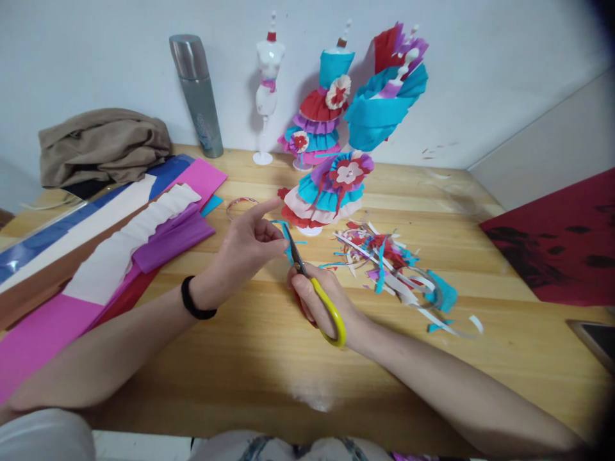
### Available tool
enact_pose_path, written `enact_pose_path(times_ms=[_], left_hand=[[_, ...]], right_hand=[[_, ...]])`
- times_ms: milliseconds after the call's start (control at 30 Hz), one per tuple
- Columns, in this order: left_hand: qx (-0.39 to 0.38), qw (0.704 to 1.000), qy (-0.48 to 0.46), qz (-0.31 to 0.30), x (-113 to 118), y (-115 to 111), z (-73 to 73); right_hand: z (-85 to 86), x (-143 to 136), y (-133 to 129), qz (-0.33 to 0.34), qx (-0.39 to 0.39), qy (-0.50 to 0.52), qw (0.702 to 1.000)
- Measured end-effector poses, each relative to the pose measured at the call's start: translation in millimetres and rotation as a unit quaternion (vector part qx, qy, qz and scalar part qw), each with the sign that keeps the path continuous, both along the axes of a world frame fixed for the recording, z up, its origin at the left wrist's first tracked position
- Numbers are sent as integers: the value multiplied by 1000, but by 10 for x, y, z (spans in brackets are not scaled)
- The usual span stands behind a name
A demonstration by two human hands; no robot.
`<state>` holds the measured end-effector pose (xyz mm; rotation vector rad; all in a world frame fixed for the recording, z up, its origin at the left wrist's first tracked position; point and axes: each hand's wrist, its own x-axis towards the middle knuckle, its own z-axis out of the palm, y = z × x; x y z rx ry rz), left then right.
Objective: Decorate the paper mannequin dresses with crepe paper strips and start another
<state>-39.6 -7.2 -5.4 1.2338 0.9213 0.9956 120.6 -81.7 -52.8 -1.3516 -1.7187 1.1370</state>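
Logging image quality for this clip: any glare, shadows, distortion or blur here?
Head view: pale glare on the near tabletop, a soft shadow beside the white mannequin, dark vignetting at right; the bottle leans, likely wide-angle distortion; the scissors read clearly, the scraps look slightly soft.

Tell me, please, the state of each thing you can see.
Yellow-handled metal scissors: in the right hand, blade opening unclear.
Thin blue paper strip: apparently pinched in the left hand.
Grey cylindrical metal flask: upright, capped.
White plastic dress form with pink waistband: standing, mostly bare.
Turquoise-topped dress form beside it: standing, dressed in tiers.
Brown cloth: heaped, crumpled.
White crinkled paper band: ruffled, lying on coloured sheets.
Multicoloured paper scraps: loose, tangled.
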Motion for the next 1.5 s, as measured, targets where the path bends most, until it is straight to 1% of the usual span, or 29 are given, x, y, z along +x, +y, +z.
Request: enact_pose_path(times_ms=[100, 200, 333, 500, 733, 967, 1167, 1267, 1367, 1500], left_hand=[[-15, 1000, -2, 11, 7, -25, 89], [-14, 999, -13, 31, 17, -27, 111], [-7, 999, -18, 32, 9, -14, 81], [16, 999, -1, 39, -5, -12, 73], [28, 999, 15, 33, -6, -10, 64], [86, 994, 47, 44, -18, -17, 7], [117, 991, 63, 23, -11, -42, -21], [95, 994, 54, 16, -4, -54, 19], [49, 998, 29, 24, -17, -34, 63], [-81, 996, -39, 13, -60, 46, 58]], right_hand=[[-17, 8, 9, 9, 13, -1, 1000], [-17, 18, 9, 20, 27, 3, 999], [-8, 25, 7, 25, 38, 2, 999], [-8, 24, 11, 23, 24, 4, 999], [-9, 28, 13, 24, 23, 14, 999], [-3, 30, 7, 21, 25, 22, 999], [-6, 31, 5, 22, 18, 17, 999], [-17, 35, 10, 21, 20, 17, 999], [-9, 33, 5, 23, 18, 19, 999], [49, 14, -21, 20, 6, 21, 1000]])
